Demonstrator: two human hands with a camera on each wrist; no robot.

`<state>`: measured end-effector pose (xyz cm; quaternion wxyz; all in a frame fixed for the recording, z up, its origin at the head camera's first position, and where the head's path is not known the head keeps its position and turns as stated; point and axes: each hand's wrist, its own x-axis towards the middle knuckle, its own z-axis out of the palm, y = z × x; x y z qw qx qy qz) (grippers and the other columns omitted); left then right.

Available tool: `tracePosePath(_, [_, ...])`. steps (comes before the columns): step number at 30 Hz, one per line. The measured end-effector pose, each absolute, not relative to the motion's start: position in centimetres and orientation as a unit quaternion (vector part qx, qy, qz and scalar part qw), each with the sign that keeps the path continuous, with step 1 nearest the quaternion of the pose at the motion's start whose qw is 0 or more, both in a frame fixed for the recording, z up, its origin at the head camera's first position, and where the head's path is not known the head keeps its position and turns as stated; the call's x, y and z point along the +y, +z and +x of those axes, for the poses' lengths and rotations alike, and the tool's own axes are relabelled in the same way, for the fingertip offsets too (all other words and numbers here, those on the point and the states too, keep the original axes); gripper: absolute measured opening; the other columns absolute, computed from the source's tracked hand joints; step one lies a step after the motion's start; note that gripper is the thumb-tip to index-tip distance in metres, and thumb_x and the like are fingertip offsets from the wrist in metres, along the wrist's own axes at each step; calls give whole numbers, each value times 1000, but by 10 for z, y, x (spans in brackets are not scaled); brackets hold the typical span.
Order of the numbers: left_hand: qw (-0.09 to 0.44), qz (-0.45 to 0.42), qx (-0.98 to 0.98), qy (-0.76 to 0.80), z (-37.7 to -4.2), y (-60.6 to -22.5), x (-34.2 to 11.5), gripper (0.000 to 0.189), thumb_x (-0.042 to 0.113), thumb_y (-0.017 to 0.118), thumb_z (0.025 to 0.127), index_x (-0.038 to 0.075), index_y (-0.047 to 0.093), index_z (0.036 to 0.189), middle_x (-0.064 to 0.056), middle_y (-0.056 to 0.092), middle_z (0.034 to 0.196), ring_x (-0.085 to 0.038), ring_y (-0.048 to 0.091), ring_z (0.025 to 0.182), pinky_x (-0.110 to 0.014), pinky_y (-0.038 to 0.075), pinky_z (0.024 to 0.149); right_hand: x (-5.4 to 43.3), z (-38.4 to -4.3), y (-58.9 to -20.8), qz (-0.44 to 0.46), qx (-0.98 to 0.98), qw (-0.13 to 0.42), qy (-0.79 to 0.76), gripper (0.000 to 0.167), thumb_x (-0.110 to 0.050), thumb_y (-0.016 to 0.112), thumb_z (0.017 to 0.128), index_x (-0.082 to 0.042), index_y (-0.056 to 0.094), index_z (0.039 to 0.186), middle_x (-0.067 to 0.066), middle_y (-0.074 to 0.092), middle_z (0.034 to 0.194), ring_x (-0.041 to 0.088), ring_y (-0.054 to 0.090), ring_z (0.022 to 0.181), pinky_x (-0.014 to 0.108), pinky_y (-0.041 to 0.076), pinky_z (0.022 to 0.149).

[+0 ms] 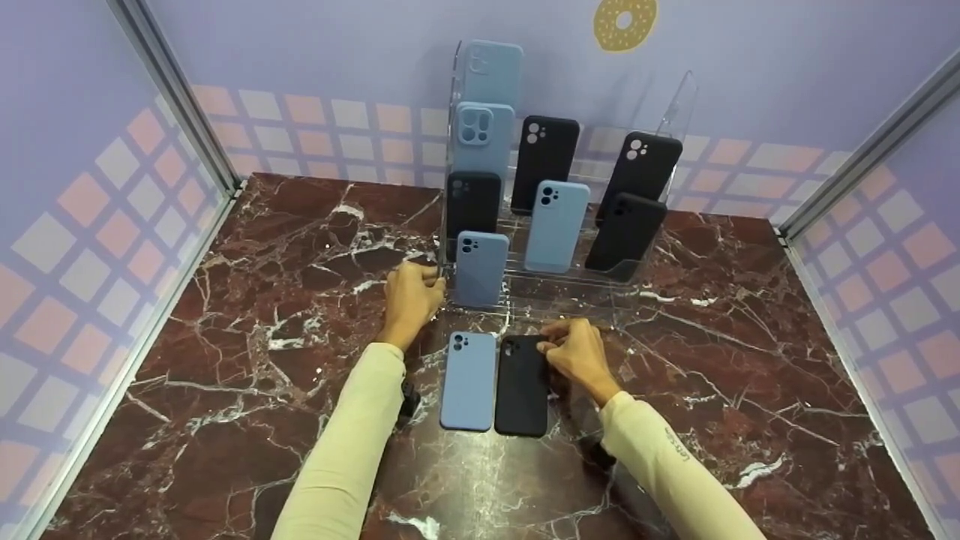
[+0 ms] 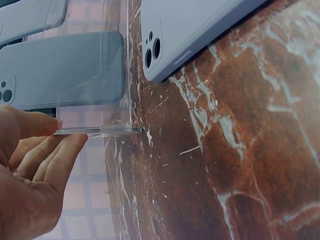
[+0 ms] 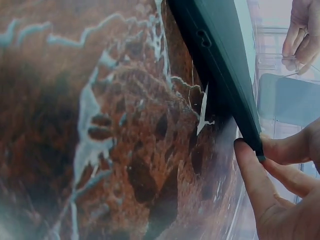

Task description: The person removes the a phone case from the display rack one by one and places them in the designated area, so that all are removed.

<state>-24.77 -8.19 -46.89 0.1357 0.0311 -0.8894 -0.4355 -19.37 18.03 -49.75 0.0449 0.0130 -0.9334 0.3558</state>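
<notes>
Two things at once: pinching a clear stand and a black phone case

Pinching the stand's edge with the left hand at the stand's 8 o'clock, thumb on one side, fingertips on the other. Pinching the case with the right hand at its 1 o'clock corner, between thumb and fingers. Seeing that case on the marble tabletop, at 6 o'clock from the stand; being unable to tell whether lying flat or slightly raised at the pinched corner. Seeing a loose blue case lying just beside it at 9 o'clock, almost touching.

Carrying eight more cases on the stand, leaning back in tiers: four along the 9 o'clock side, two through the middle, two along the 3 o'clock side. Finding the lowest blue case nearest the left hand, at 2 o'clock from it. Wearing pale long sleeves on both arms. Facing a lilac wall patterned with pink and white squares, with a yellow doughnut picture at 1 o'clock from the stand.
</notes>
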Motion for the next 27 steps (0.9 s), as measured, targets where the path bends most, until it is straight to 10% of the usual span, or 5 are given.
tracePosePath(27, [134, 32, -893, -429, -248, -469, -80, 20, 9, 76, 85, 4, 79, 104, -11, 77, 93, -30, 74, 95, -48, 52, 96, 178, -198, -467, 38, -932, 69, 353, 16, -7, 81, 79, -3, 78, 95, 11, 77, 84, 26, 74, 76, 47, 57, 75])
